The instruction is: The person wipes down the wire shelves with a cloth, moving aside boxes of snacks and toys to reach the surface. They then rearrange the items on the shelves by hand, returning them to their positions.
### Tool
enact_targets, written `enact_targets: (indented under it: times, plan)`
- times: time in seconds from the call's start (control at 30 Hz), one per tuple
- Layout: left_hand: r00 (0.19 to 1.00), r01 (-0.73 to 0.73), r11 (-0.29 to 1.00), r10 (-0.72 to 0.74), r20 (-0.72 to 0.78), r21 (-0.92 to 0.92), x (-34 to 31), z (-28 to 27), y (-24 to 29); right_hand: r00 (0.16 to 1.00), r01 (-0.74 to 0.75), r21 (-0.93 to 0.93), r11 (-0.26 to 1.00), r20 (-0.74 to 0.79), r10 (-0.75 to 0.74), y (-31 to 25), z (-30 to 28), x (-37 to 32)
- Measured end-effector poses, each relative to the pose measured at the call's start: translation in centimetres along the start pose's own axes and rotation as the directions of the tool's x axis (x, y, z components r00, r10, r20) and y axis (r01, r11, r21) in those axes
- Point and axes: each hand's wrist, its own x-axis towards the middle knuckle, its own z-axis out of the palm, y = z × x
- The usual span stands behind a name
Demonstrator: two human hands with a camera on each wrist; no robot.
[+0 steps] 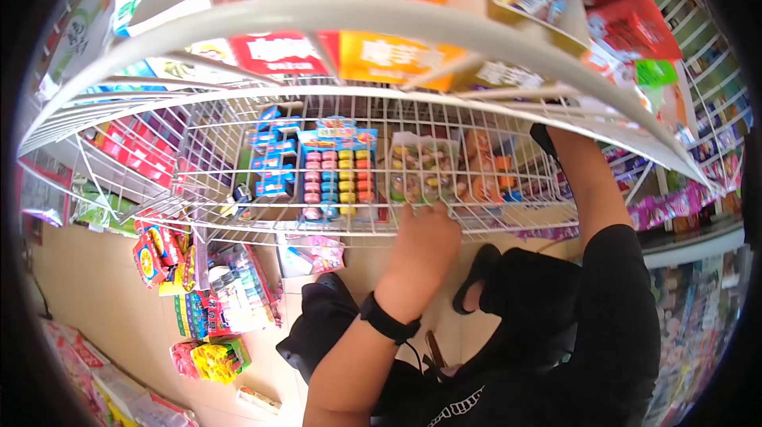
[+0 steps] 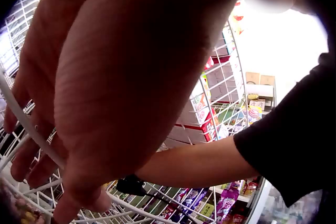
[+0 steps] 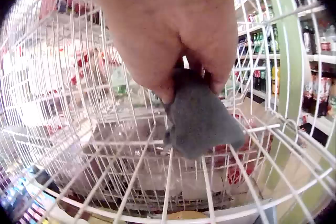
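A white wire shelf rack [image 1: 508, 225] stands in front of me. My left hand [image 1: 425, 240] grips the front rail of its lower basket, fingers bent over the wire. In the left wrist view, the fingers and thumb of that hand [image 2: 113, 87] lie around a thick white wire. My right arm [image 1: 587, 181] reaches up behind the upper rim, where the rack hides the hand in the head view. In the right wrist view, the right hand [image 3: 173, 29] pinches a folded grey cloth [image 3: 202, 124] against the wire bars.
Behind the wires sit a box of colourful round sweets [image 1: 339, 177], blue packets [image 1: 274, 161] and a clear-wrapped pack [image 1: 421, 165]. Red and orange bags [image 1: 397, 58] fill the upper basket. Several snack packs [image 1: 214, 359] lie on the floor to the left. Bottle shelves [image 3: 315, 87] stand beyond.
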Motion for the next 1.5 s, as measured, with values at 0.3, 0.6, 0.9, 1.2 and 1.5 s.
enact_targets:
  times: [0.3,0.6,0.9,1.2,1.5]
  plan:
    - [0.999,-0.024,0.999,0.022,-0.035,-0.046,-0.2,0.2,-0.2,0.967,0.207,-0.153,0.966,0.184,-0.178,-3.4,2.6,0.3]
    - [0.998,0.009,0.998,-0.005,-0.069,0.061,0.0,0.2,0.6,0.656,0.398,0.042,0.916,0.685,-0.316,-5.0,-5.5,-4.9]
    - [0.996,-0.023,1.000,0.025,-0.086,0.021,-0.2,0.7,-0.1,0.963,0.116,0.163,0.980,0.225,-0.151,0.8,-6.1,-2.3]
    - [0.998,-0.041,0.999,0.040,-0.048,-0.023,-0.1,0.0,-0.5,0.996,0.058,-0.115,0.992,0.068,-0.050,-1.2,2.6,0.1]
    - [0.986,-0.151,0.987,0.146,-0.086,-0.055,0.0,0.2,-1.2,0.886,0.385,-0.187,0.903,0.347,-0.306,-2.7,-1.4,-3.8]
